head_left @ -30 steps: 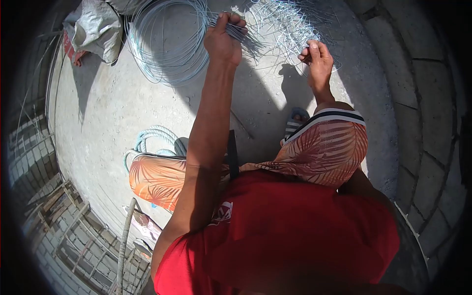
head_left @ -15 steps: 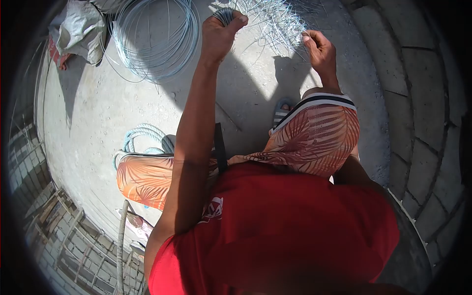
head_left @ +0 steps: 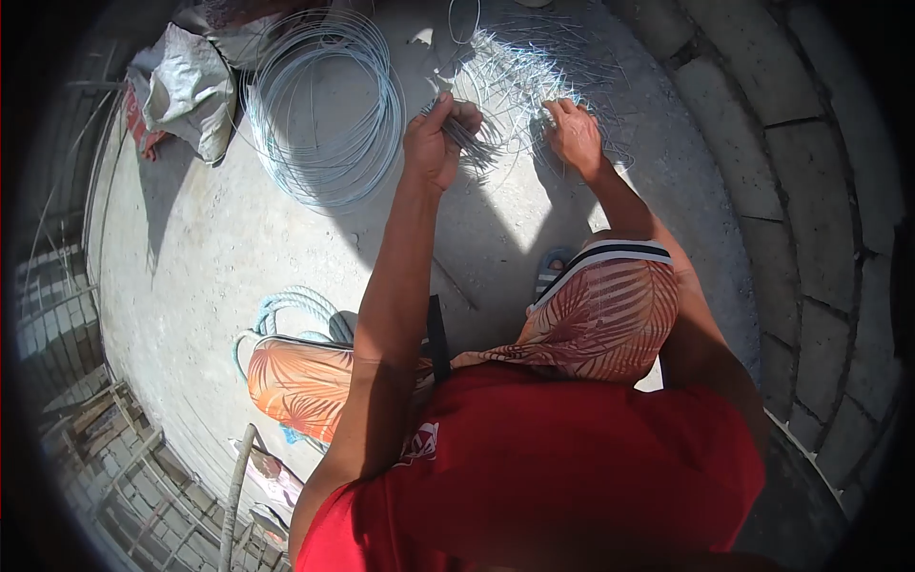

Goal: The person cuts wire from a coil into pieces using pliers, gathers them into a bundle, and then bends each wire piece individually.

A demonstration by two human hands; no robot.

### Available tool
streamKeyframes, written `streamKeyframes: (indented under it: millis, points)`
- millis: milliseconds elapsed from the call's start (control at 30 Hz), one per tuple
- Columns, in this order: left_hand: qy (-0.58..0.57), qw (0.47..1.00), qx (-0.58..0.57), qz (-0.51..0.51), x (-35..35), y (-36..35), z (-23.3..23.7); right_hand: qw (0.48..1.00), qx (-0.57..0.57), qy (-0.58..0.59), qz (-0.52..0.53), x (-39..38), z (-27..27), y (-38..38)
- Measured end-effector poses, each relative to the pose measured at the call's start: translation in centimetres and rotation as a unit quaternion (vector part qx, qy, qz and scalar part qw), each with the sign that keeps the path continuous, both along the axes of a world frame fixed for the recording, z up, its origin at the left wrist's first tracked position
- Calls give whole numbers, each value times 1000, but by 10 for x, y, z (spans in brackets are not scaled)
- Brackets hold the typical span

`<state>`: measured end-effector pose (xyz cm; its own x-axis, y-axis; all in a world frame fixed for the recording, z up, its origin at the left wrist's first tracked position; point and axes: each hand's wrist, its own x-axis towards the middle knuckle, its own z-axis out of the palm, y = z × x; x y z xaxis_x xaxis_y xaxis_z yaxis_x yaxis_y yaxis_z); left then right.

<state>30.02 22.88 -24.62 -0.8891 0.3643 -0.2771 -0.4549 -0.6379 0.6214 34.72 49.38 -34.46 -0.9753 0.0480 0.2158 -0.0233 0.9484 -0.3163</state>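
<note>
- The left hand [head_left: 434, 143] is clenched around a bundle of short wire pieces [head_left: 474, 145]. The thin, pale grey, straight pieces fan out of the fist toward the right hand.
- The right hand [head_left: 574, 133] lies knuckles up on the pile of cut wires [head_left: 538, 67], fingers curled down among the strands. I cannot tell whether it has hold of any piece.
- The pile is spread loosely over the concrete floor [head_left: 238, 238] just ahead of both hands. Its pieces cross one another at all angles and shine in the sun.
- A coil of wire [head_left: 324, 105] in the same pale grey lies flat on the floor just left of the left hand, with a crumpled sack [head_left: 191, 86] beyond it.
- Nearer the body are a striped sandal [head_left: 551, 269] and, beside the left knee, a light blue rope [head_left: 286, 310].
- Half a second ago the right hand was a raised fist at the pile's edge; now it is down in the strands.
- The bundle then stood up out of the top of the left fist; now it points sideways toward the right hand, and the two hands are closer together.
</note>
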Motion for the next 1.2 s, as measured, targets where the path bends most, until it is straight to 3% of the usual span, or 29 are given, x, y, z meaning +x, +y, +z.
streamKeyframes:
  millis: [33, 100, 200, 333, 367, 467, 533, 567, 600, 667, 700, 767, 800, 867, 900, 1000, 1067, 1133, 1167, 1200]
  points:
    - [7, 1000, -2, 6, 0, 0, 2, 999, -4, -20, 34, 1, -25, 8]
    - [4, 1000, -12, 17, 1, -5, 3, 1000, 13, -3, 28, 5, -17, 2]
    - [111, 980, -167, -10, -3, -18, 13, 997, 15, 27, 71, 23, 57, -24]
    - [248, 879, -382, -142, 8, -5, 40, 987, -37, -13, 156, 41, 136, -37]
    - [373, 841, -383, -81, 14, 9, 37, 974, -72, -4, 213, 41, 156, -35]
    - [347, 809, -404, -249, 18, 29, 25, 946, -187, 17, 263, 39, 174, -34]
    - [351, 845, -300, -270, 28, 48, 28, 958, -153, -9, 241, 45, 193, -28]
    - [346, 823, -343, -291, 29, 54, 23, 958, -131, -19, 255, 43, 199, -22]
    - [336, 851, -296, -274, 33, 60, 13, 956, -109, -27, 270, 46, 203, -15]
    - [308, 834, -350, -296, 32, 68, 0, 948, -244, -38, 202, 63, 206, -4]
    - [259, 872, -282, -305, 39, 74, 5, 934, -312, -37, 169, 70, 207, 1]
    - [159, 926, -149, -308, 53, 78, 31, 967, -155, -40, 197, 71, 175, 19]
    - [192, 906, -197, -320, 59, 79, 31, 973, -77, -41, 211, 69, 170, 20]
    - [259, 856, -294, -337, 68, 83, 27, 971, -128, -38, 198, 76, 168, 24]
    - [239, 840, -335, -352, 72, 86, 27, 971, -141, -50, 189, 82, 165, 29]
    - [169, 861, -329, -349, 80, 93, 5, 974, -158, -78, 144, 100, 145, 33]
    - [143, 872, -291, -367, 81, 90, 5, 950, -276, -92, 109, 118, 152, 39]
    - [95, 911, -229, -330, 75, 82, 6, 941, -311, -104, -87, 145, 130, 62]
    - [79, 944, -134, -292, 67, 73, -4, 936, -250, -94, -229, 166, 91, 76]
    - [64, 965, -37, -252, 57, 65, -11, 940, -156, -135, -271, 191, 63, 94]
